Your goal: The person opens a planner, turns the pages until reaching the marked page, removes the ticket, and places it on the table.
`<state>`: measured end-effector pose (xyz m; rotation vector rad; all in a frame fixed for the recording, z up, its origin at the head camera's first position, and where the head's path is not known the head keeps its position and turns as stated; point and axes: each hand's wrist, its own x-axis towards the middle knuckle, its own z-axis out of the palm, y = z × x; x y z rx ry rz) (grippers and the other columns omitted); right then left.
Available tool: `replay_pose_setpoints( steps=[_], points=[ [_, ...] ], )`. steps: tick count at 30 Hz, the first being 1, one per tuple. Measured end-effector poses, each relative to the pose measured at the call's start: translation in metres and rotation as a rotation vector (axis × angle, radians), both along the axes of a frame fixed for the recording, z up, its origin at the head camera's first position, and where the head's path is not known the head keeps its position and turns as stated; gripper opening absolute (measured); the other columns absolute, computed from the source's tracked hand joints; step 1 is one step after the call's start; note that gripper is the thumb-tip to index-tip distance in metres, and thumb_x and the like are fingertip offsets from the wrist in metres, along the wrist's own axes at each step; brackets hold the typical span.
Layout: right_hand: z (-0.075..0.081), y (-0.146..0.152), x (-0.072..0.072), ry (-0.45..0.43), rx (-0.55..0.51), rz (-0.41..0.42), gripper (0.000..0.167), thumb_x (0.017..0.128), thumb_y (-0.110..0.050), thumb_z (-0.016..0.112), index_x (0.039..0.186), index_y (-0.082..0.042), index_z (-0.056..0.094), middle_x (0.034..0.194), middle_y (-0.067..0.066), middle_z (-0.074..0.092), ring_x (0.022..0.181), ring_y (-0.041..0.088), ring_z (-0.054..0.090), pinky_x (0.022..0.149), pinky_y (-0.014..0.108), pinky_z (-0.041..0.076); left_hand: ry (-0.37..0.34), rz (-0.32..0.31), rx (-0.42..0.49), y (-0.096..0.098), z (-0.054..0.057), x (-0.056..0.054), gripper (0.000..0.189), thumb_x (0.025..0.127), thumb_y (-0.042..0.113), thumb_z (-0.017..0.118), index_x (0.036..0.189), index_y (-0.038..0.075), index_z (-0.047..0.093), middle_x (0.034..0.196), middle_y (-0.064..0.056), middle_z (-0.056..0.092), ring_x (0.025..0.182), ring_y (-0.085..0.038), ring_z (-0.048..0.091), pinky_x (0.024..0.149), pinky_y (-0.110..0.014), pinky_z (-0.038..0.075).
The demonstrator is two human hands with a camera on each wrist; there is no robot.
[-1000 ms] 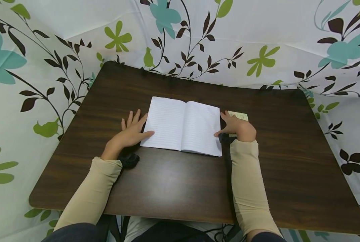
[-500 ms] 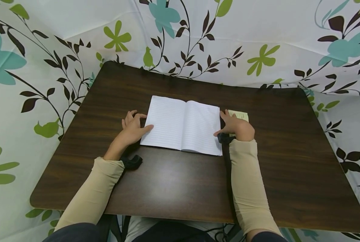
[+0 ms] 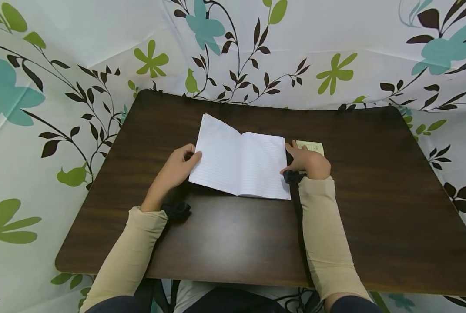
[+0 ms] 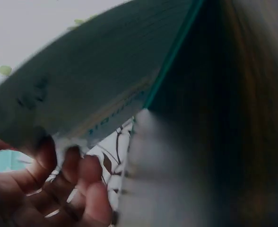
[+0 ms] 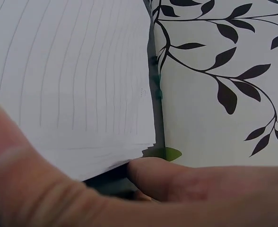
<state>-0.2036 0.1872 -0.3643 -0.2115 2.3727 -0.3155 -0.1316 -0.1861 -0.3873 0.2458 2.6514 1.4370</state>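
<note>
An open lined notebook [image 3: 262, 165] lies on the dark wooden table, its left half raised and tilted. My left hand [image 3: 179, 167] pinches the left edge, thumb on the page and fingers behind. From below, the left wrist view shows curled fingers [image 4: 94, 175] at the blurred underside of the notebook [image 4: 101, 71], with a green edge along it. At the opposite edge my right hand [image 3: 309, 163] holds the notebook, its thumb [image 5: 16, 156] over the ruled page [image 5: 82, 85] and a fingertip at the border. Partly hidden behind the right hand is a yellow paper [image 3: 313, 147] with writing.
The brown table [image 3: 381, 208] reaches out on both sides of the notebook. A white cloth with a leaf and flower print [image 3: 334, 74] hangs behind it. Black wrist straps [image 3: 176, 211] are on both wrists, and cables [image 3: 297, 300] show below the front edge.
My left hand has gone from lying spread beside the notebook to pinching its left edge, and that half has risen off the table. The right hand stays at the right edge.
</note>
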Motion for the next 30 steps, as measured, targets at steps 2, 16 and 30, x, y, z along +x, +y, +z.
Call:
replay_pose_setpoints(
  steps=[2,16,30],
  points=[
    [0.001,0.001,-0.001,0.007,-0.003,0.008,0.104,0.101,-0.035,0.069,0.166,-0.001,-0.005,0.17,0.029,-0.018,0.156,0.056,-0.013,0.125,0.074,0.008,0.045,0.005,0.015,0.006,0.005,-0.002,0.031,0.108,0.029,0.05,0.085,0.008,0.052,0.068,-0.001,0.039,0.056,-0.013,0.034,0.058,-0.03,0.034],
    [0.004,0.007,0.001,0.0,-0.032,-0.001,0.111,0.096,-0.045,0.074,0.168,-0.006,-0.002,0.172,0.026,-0.015,0.158,0.054,-0.012,0.125,0.074,0.008,0.138,-0.168,-0.065,0.08,0.056,-0.02,0.023,0.098,0.02,0.052,0.076,0.012,0.048,0.073,-0.001,0.044,0.067,-0.018,0.04,0.064,-0.032,0.033],
    [-0.001,0.01,-0.002,-0.011,-0.027,-0.005,0.101,0.102,-0.033,0.068,0.168,-0.008,-0.004,0.173,0.022,-0.017,0.159,0.049,-0.015,0.126,0.071,0.01,0.125,-0.224,-0.343,0.171,0.053,-0.026,0.027,0.099,0.03,0.049,0.074,0.018,0.047,0.067,0.005,0.047,0.058,-0.013,0.045,0.054,-0.028,0.03]
  ],
)
